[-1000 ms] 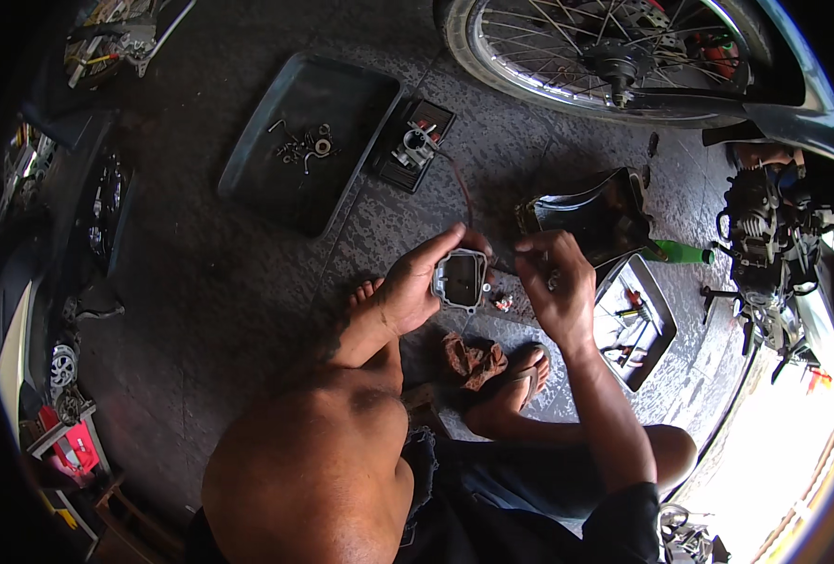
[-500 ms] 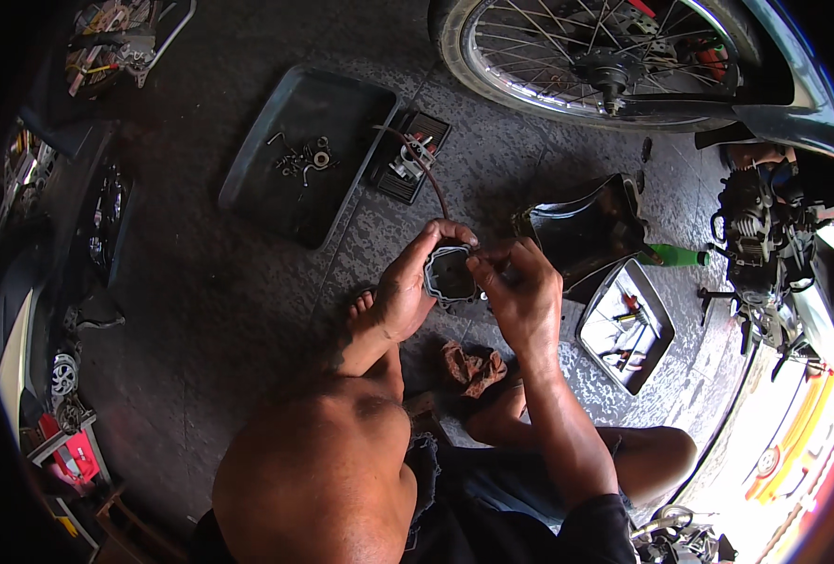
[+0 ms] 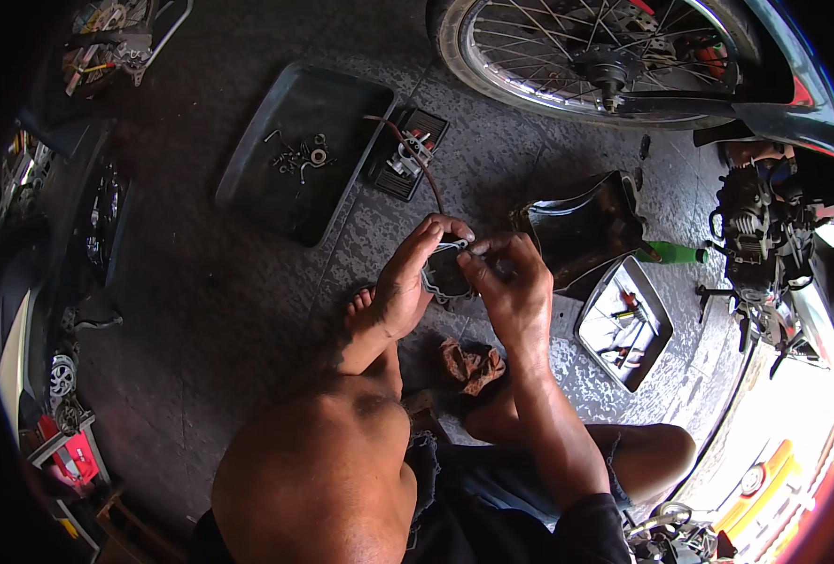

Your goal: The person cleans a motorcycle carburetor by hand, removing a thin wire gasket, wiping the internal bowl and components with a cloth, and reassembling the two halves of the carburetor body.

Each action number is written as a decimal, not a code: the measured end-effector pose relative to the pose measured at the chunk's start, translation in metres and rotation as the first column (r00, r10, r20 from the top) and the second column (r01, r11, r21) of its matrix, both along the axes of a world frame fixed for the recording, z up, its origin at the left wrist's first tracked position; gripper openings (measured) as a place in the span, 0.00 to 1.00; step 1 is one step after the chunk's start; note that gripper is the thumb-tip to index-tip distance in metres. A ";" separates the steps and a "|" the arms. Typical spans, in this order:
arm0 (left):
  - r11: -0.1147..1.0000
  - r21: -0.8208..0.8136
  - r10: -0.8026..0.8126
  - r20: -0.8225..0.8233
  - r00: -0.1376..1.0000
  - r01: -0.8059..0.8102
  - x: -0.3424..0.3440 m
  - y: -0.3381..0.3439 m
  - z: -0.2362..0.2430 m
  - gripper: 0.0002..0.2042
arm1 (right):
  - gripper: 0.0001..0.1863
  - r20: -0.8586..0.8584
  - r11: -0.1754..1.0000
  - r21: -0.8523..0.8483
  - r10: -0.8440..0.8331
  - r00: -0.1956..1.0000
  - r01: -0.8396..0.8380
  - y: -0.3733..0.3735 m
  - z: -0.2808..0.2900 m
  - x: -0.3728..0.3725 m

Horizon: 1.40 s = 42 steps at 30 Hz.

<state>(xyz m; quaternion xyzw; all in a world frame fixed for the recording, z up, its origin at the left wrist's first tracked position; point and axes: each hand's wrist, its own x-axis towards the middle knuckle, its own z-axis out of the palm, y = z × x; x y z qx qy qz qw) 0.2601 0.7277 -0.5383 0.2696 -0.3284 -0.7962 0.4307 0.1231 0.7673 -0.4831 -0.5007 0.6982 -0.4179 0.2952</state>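
Note:
A hollow grey metal part (image 3: 445, 274) with a scalloped rim is held up in front of me, near the middle of the view. My left hand (image 3: 405, 282) is closed around its left side, with the thumb and fingers reaching over the far rim. The fingertips of my right hand (image 3: 520, 282) are pinched together at the far right rim. Whatever sits between them is too small or hidden to make out. Just beyond my left fingers ends the visible run of a reddish-brown hose (image 3: 428, 171).
A dark tray (image 3: 257, 202) holds small metal hardware (image 3: 299, 158). Beside it, a carburetor-like part (image 3: 409, 156) lies in a black tray. A black shell (image 3: 581, 221), green bottle (image 3: 675, 254), white tool tray (image 3: 623, 324), brown rag (image 3: 473, 367) and spoked wheel (image 3: 605, 66) surround me.
My right hand has shifted slightly left, over the rim of the metal part. The part has tilted a little in my left hand, so less of its opening shows.

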 end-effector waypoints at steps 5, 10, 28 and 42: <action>0.993 0.113 -0.029 -0.100 0.995 0.040 -0.001 0.001 0.002 0.17 | 0.10 0.085 0.999 -0.022 -0.045 0.995 0.047 0.001 -0.003 0.001; 0.994 0.108 -0.016 -0.098 0.995 0.026 0.000 0.001 0.001 0.18 | 0.11 -0.069 0.996 -0.085 0.007 0.998 -0.012 0.002 0.003 0.006; 0.990 0.132 -0.033 -0.097 0.995 0.046 -0.001 -0.001 0.005 0.14 | 0.12 -0.124 0.982 -0.175 0.045 0.991 -0.066 -0.002 0.001 0.006; 0.973 0.220 -0.024 -0.230 0.973 0.076 0.003 0.000 0.003 0.15 | 0.12 -0.180 0.960 -0.216 0.141 0.974 -0.179 -0.001 -0.011 -0.009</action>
